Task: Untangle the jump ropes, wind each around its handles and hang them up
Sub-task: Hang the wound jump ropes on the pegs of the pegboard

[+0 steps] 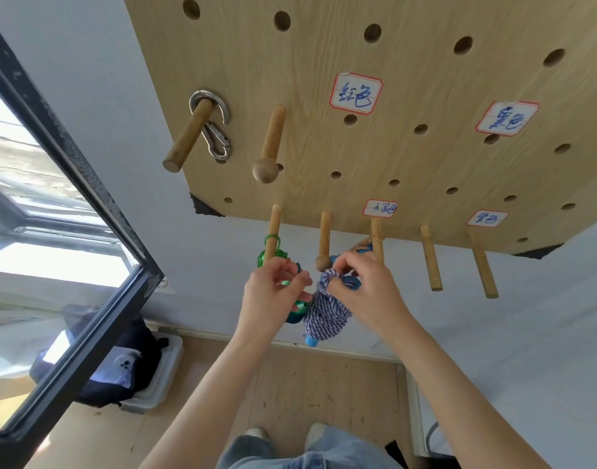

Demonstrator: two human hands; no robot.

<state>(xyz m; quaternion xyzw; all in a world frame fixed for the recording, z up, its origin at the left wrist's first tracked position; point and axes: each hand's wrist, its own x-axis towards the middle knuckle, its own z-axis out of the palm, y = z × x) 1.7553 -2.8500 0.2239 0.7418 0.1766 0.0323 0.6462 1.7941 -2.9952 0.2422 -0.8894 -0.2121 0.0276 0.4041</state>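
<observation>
Denim-clad legs (310, 451) and pale shoes are seen nearest. Farther off, a blue-and-white striped rope bundle (327, 313), already wound, is pinched at its top by the right hand (361, 289) just below a knobbed wooden peg (324, 242); hanging seems unfinished. A glossy green rope (271, 253), looped on the left peg (274, 231), is pinched by the left hand (273, 292). An orange bundle (366, 247) appears hung from the smooth plywood pegboard (425, 96).

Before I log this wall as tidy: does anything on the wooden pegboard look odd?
Yes. Two steel carabiners hang on the upper-left plain wooden peg, unlike the rope bundles below. The blue-and-white striped rope bundle isn't hung yet.
</observation>
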